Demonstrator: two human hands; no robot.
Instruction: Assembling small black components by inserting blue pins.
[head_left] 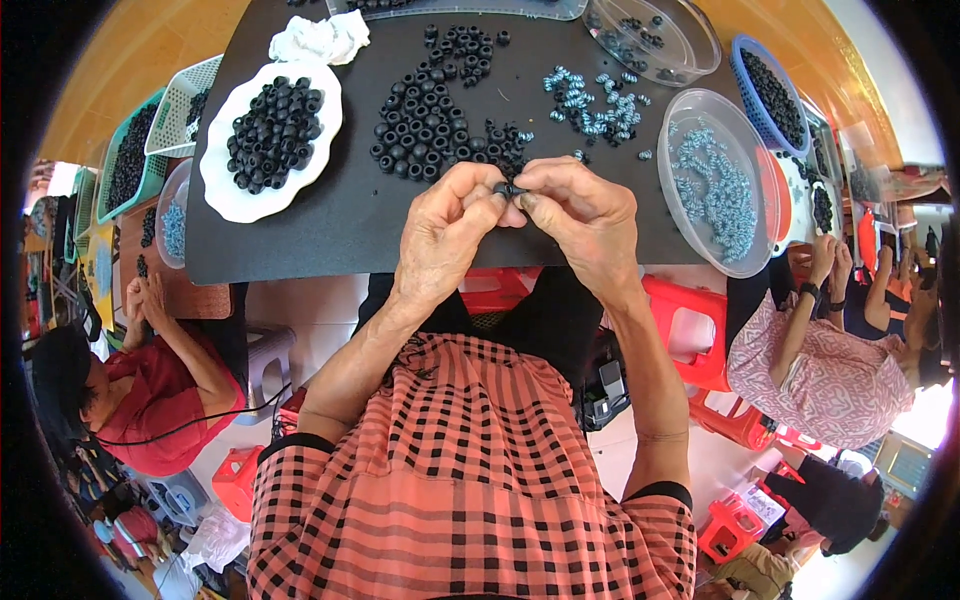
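Observation:
Over the near part of the dark table, my left hand [447, 222] and my right hand [588, 212] meet at the fingertips. Both are closed in a pinch around a small black bead [506, 188]; the fingers hide part of it. Just beyond my left hand lies a loose pile of round black beads with holes [420, 125]. Past my right hand, small blue striped coil-like pieces [600, 108] are scattered. To the left, a white scalloped plate [222, 190] bears a heap of black beads. A clear round tray [672, 180] with blue striped pieces stands at the right.
A crumpled white cloth [318, 38] lies behind the plate. Another clear round container [708, 40] and a blue basket of black beads [742, 75] stand at the far right. Other people sit at both sides, near red plastic stools [690, 330].

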